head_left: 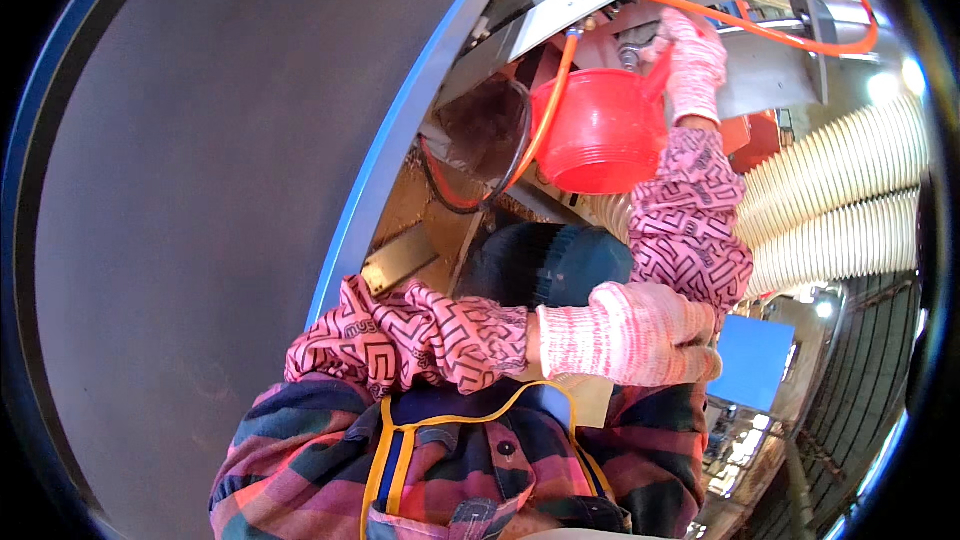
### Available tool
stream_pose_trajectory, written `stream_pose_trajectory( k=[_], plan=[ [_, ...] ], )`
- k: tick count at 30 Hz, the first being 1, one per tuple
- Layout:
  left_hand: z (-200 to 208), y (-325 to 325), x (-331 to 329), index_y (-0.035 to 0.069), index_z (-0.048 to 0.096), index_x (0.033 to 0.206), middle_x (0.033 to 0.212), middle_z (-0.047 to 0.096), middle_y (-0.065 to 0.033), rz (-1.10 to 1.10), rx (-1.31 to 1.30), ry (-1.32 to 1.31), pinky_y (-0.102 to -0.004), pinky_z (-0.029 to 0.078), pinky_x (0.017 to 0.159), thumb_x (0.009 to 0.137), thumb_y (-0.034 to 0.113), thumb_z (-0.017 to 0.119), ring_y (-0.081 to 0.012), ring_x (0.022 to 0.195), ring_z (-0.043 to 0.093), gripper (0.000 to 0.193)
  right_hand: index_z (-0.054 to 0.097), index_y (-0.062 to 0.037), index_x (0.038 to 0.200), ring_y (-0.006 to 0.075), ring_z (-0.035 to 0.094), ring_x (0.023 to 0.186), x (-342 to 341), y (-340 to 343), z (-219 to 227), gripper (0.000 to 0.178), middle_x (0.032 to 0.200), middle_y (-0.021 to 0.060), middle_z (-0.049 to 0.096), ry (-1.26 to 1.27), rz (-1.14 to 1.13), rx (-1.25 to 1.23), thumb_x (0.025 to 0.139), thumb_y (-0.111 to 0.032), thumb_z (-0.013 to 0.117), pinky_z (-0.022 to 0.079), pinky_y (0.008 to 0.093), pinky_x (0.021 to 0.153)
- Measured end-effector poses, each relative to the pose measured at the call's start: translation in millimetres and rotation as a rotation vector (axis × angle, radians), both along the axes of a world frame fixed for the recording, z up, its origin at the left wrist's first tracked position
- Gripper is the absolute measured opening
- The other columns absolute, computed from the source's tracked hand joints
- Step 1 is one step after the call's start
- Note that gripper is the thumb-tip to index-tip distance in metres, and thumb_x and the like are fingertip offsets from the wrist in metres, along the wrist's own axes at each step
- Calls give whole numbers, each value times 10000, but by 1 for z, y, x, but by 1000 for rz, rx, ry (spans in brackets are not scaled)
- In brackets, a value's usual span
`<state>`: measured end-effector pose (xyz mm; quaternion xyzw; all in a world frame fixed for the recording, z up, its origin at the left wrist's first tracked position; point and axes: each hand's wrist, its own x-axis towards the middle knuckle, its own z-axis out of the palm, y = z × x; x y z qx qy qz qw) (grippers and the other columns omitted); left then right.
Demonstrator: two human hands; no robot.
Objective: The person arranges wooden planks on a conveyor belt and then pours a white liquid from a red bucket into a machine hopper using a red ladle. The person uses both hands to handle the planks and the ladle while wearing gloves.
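A round red plastic dipper [600, 135] hangs tilted among the machine parts at the upper middle. My right hand [693, 65], in a pink-and-white knitted glove, is closed on its handle. Whether the dipper holds anything is hidden. Just beyond its rim is a metal fitting [629, 55]. My left hand [635, 333], gloved alike, lies in front of my chest, close to my right sleeve. Its fingers are curled together, and anything inside them is out of sight. An orange hose [563, 90] passes along the dipper's left side.
A large dark panel with a blue edge [395, 145] fills the left. Below the dipper sits a dark ribbed motor [560, 265]. Thick cream ribbed ducts [840, 175] run at the right. Another orange hose [770, 38] loops above my right hand; black cable [440, 195] hangs left.
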<state>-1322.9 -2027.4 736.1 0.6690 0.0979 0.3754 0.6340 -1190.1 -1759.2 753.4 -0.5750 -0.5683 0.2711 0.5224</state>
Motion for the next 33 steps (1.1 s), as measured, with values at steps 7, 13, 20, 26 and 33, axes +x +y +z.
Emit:
stream_pose_trajectory(
  k=[7,13,20,26,33],
  plan=[
    [-19,3,-19,59,652,1035,945,687,-176,-103,22,35,-454,504,822,889,474,528,-377,944,652,457,590,-28,1051,165,525,544,8,5,2,234,708,50,553,62,87,-48,855,-79,707,545,415,515],
    [-8,-7,-8,38,646,1043,996,680,-188,-20,79,152,-479,507,807,907,478,502,-376,947,653,483,584,-32,1036,162,511,576,7,-6,9,153,726,42,543,43,57,-66,897,-56,642,525,415,548],
    [-12,-15,3,127,662,970,944,652,-123,172,305,-138,-449,486,666,859,433,543,-329,825,649,346,574,-12,1071,176,510,534,8,-4,-2,246,706,65,547,64,93,-70,853,-27,688,508,390,462],
    [-13,-37,33,248,656,964,937,593,-27,428,427,-147,-425,459,492,800,336,589,-282,677,635,199,584,-37,1120,158,537,559,-1,-5,-1,317,715,44,551,3,60,-117,849,-118,725,531,339,473],
    [16,-20,25,166,644,971,783,608,-87,111,129,2,-431,506,594,862,319,652,-322,707,654,188,540,-16,1171,136,535,493,13,-4,-13,391,753,44,583,-134,-19,8,851,-126,736,478,269,412]
  ],
)
